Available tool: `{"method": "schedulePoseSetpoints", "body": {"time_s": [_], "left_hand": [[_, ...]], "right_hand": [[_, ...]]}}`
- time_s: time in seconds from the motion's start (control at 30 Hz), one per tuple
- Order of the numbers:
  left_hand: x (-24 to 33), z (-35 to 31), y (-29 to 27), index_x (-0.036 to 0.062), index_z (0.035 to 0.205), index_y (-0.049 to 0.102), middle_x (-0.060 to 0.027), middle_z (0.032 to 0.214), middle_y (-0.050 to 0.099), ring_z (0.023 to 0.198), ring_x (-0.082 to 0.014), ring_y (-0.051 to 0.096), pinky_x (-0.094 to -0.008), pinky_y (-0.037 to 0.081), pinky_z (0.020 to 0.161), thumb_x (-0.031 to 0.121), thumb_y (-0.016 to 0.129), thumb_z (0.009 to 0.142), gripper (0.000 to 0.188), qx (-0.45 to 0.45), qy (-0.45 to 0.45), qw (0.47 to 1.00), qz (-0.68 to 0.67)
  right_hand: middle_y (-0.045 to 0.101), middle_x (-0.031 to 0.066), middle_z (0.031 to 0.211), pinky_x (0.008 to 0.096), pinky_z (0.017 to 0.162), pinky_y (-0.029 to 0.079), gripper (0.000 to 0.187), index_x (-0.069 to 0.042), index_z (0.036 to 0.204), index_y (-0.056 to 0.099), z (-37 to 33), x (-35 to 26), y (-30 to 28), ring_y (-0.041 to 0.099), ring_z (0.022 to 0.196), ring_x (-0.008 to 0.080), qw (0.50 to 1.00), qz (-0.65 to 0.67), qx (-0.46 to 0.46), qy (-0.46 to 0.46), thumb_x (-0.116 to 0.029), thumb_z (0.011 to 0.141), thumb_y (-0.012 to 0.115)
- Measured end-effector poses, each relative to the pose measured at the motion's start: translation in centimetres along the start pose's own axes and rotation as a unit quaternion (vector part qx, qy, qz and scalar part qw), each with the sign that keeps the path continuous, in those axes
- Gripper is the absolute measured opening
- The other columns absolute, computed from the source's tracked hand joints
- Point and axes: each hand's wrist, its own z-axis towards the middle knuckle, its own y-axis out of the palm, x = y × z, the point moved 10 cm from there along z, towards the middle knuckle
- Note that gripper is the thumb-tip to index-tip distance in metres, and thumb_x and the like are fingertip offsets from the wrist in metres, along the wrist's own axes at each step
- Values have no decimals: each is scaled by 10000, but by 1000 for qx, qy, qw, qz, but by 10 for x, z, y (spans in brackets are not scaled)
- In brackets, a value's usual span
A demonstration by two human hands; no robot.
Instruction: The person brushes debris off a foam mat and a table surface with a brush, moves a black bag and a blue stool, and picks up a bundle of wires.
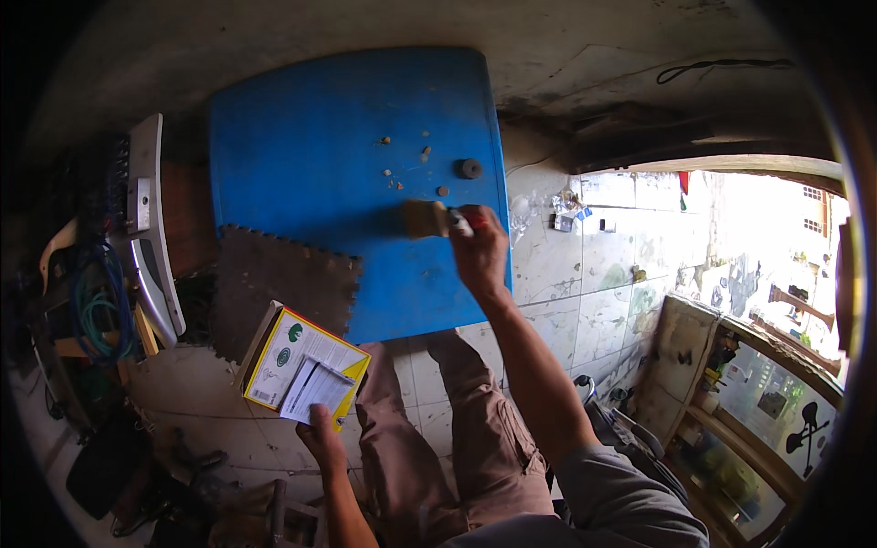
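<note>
My right hand (480,253) is closed around the handle of a wide paintbrush (424,220). The brush's tan bristles are on or just above the blue tabletop (311,155); which of the two I cannot tell. Small crumbs of debris (387,173), a dark ring-shaped piece (470,168) and a small round disc (443,191) lie beyond the brush. Lower left, my left hand (322,437) grips a yellow-edged cardboard box (283,352), its thumb pressing a folded white paper (313,388) against the face. The fingers behind the box are hidden.
A dark interlocking foam mat (274,285) overlaps the table's near left corner. Coiled cables (99,306) and a pale panel (151,228) stand at the left. Scraps (571,212) lie on the tiled floor to the right, near a glass-fronted wooden cabinet (731,429).
</note>
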Motion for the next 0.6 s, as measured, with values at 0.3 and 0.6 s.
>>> {"method": "schedulePoseSetpoints", "body": {"time_s": [0.3, 0.6], "left_hand": [[-15, -4, -30, -105, 1094, 602, -135, 1020, 658, 903, -200, 612, -343, 488, 807, 341, 658, 906, 487, 39, 7, 999, 10], [-2, -9, -12, -64, 1120, 536, -108, 1034, 607, 918, -176, 557, -340, 463, 784, 458, 694, 866, 601, 17, -41, 997, 61]], "right_hand": [[639, 165, 787, 400, 650, 492, 88, -65, 908, 597, 16, 51, -150, 626, 709, 340, 943, -313, 72, 85, -152, 894, 594], [683, 144, 868, 454, 731, 513, 359, -116, 1070, 671, 73, 38, 42, 664, 853, 358, 937, -285, -203, 21, -352, 808, 736]]}}
